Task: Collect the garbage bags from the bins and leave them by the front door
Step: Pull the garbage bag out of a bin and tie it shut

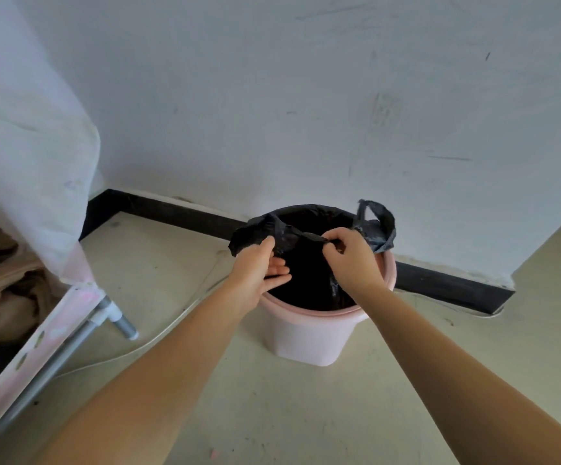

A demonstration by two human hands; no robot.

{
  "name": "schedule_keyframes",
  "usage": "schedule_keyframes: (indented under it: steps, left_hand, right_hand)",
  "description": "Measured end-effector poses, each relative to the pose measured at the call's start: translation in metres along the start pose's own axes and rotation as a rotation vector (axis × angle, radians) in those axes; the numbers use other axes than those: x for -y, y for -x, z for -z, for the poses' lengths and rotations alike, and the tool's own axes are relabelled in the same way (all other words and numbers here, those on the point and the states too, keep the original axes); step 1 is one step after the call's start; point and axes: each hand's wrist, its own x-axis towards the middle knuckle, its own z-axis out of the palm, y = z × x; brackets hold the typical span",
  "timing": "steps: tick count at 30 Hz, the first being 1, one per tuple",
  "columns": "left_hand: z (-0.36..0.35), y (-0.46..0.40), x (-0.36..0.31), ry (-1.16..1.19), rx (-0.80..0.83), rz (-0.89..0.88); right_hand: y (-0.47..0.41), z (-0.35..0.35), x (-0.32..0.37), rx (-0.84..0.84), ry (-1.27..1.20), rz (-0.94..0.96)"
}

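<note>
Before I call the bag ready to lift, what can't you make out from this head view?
- Contents of the black garbage bag: interior too dark.
- Left hand fingertips: hidden behind the bag's edge.
- Far rim of the pink bin: covered by the bag.
- Front door: out of frame.

1. Two bare forearms in view, reaching in from the bottom edge, no sleeves visible on either.
2. Left hand (260, 273) bare: no glove, ring or watch showing.
3. Right hand (352, 260) likewise bare, wrist free of bands or straps.
4. Fingernails short and unpainted where visible.
</note>
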Motion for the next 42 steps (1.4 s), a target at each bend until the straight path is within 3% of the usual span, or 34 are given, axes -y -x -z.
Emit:
schedule_keyframes:
  steps: [4,7,10,12,16,20,22,25,28,29,32,34,36,39,42]
  left_hand:
    - [0.003,-0.025,0.004,0.188,0.114,0.194]
    - [-0.002,-0.042,-0.007,0.413,0.104,0.162]
    - [-0.008,-0.047,-0.019,0.426,-0.060,0.029]
    - [-0.011,-0.046,-0.021,0.302,-0.101,-0.116]
    - [-0.020,-0.031,-0.015,-0.187,-0.082,-0.405]
    - [-0.031,-0.010,0.006,-0.763,0.110,-0.494]
    - [-0.034,-0.001,0.013,-0.881,0.224,-0.502]
    - [-0.033,0.008,0.013,-0.797,0.414,-0.339]
    - [-0.021,0.009,0.003,-0.414,0.550,-0.005]
    - [-0.018,0.005,-0.001,-0.325,0.490,0.045]
    - [-0.021,-0.013,-0.015,-0.213,0.092,0.047]
    - [-0.036,-0.029,-0.019,-0.243,0.052,0.058]
    - [-0.058,-0.040,-0.022,-0.469,0.135,0.109]
    - [-0.089,-0.053,-0.019,-0.718,0.194,0.041]
    - [-0.102,-0.054,-0.013,-0.766,0.222,0.020]
  right_hand:
    - [0.001,0.002,-0.004,-0.015,-0.206,-0.093]
    - [0.005,0.003,-0.003,0.170,-0.398,-0.251]
    - [0.006,0.002,-0.007,0.231,-0.482,-0.420]
    - [0.006,0.005,-0.012,0.223,-0.522,-0.519]
    - [0.002,0.012,-0.015,0.224,-0.692,-0.632]
    - [-0.002,0.005,-0.002,0.230,-0.844,-0.670]
    - [-0.002,0.003,0.002,0.308,-0.882,-0.647]
    - [-0.003,0.005,0.005,0.474,-0.710,-0.526]
    - [-0.007,0.007,0.003,0.421,-0.431,-0.366]
    - [-0.008,0.007,0.000,0.355,-0.331,-0.319]
    - [-0.006,0.007,-0.007,0.226,-0.075,-0.249]
    - [0.000,0.006,-0.010,0.242,-0.010,-0.190]
    - [0.006,0.006,-0.012,0.295,0.038,-0.103]
    - [0.012,0.007,-0.014,0.405,0.150,-0.017]
    - [0.013,0.009,-0.019,0.459,0.205,-0.003]
